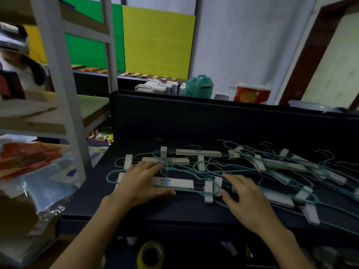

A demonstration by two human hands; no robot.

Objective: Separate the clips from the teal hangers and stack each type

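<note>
- Dark table (174, 212) across the middle, raised dark back panel (194, 117) along its far edge.
- White shelving frame (58, 90) at far left, wooden boards on it, plastic-wrapped packs (33, 171) heaped below.
- Yellow board (158, 41) and green board (91, 45) upright against the far wall, white sheet to their right.
- Tangle of teal hangers (242, 171) spread flat over the table from the left hand out to the right edge, wire loops overlapping one another.
- White clip hangers (198, 152) mixed in among the teal wire, long white bars with short white clips at their ends; none stacked apart.
- Left hand (143, 181) palm down on the left end of the pile, fingers straight and spread, pressing flat on a white bar with blue lettering (172, 182) and the teal wire beside it; grasping nothing.
- Right hand (246, 197) palm down near the pile's middle, fingers loosely bent over teal wire, thumb tip just beside a pair of short white clips (211, 189); whether any wire is pinched cannot be told.
- Teal plastic container (200, 86) behind the back panel, red and white packet (252, 94) to its right, small white boxes (157, 88) to its left.
- Yellow tape roll (150, 255) below the table's front edge.
</note>
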